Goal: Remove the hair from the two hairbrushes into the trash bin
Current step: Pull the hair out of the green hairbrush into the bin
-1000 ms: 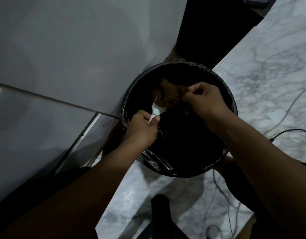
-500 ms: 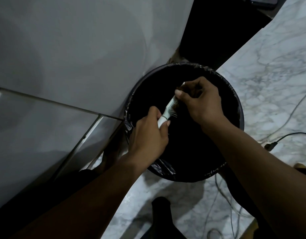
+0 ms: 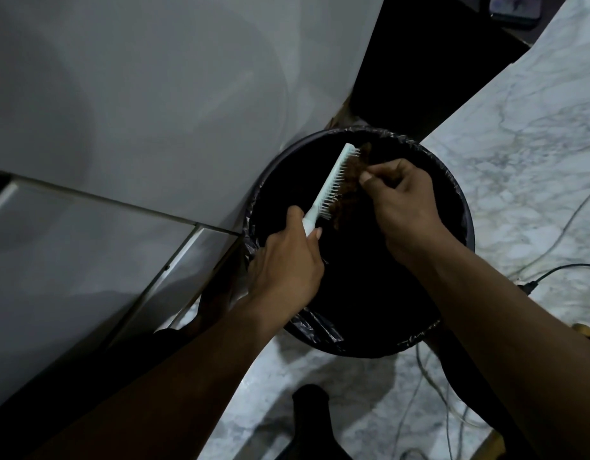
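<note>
A pale mint hairbrush (image 3: 332, 184) is held over the round black trash bin (image 3: 459, 207), lined with a black bag. My left hand (image 3: 287, 263) grips the brush by its handle, bristles facing right. A clump of brown hair (image 3: 348, 190) clings to the bristles. My right hand (image 3: 401, 200) pinches that hair with thumb and fingers, right beside the bristles. Only one hairbrush is in view. The bin's inside is too dark to see.
A grey wall or cabinet panel (image 3: 154, 111) stands close on the left of the bin. Marble floor (image 3: 536, 144) spreads to the right, with cables (image 3: 552, 270) trailing across it. A dark object (image 3: 312, 419) sits on the floor below the bin.
The brush has been raised and turned so its full length and bristles show. My right hand has shifted from covering the brush head to pinching the hair on the bristles.
</note>
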